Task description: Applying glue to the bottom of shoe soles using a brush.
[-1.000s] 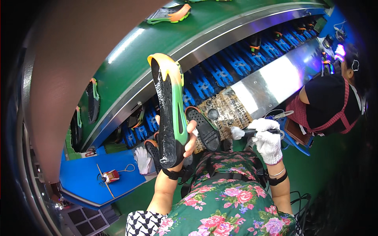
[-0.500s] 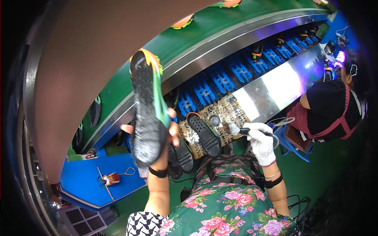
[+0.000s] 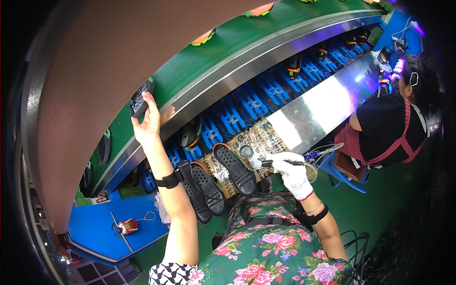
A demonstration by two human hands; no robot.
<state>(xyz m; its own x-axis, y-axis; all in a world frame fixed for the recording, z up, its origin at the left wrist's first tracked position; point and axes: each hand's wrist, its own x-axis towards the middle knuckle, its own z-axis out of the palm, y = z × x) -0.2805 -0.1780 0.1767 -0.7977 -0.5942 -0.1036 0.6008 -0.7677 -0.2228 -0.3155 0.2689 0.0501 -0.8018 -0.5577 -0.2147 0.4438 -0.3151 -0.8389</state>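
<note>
My bare left hand reaches up to the green conveyor at the left. Its fingers are stretched out and apart beside a shoe with a dark, wet-looking sole, partly hidden by the brown overhang. My right hand, in a white glove, grips the black handle of a brush. The brush's pale bristles are next to a small round dark pot. A black shoe sole with holes and an orange rim lies left of the pot on tape-covered cardboard. More black soles lie left of it.
The green conveyor carries shoes behind a metal rail. Below runs a rack with blue holders. A blue table with a small red item stands left. A person in a checked apron sits right. A brown overhang blocks the upper left.
My left hand has moved up and left from above the soles to the conveyor, and the shoe it held now lies there. My right hand has shifted left with the brush, toward the pot.
</note>
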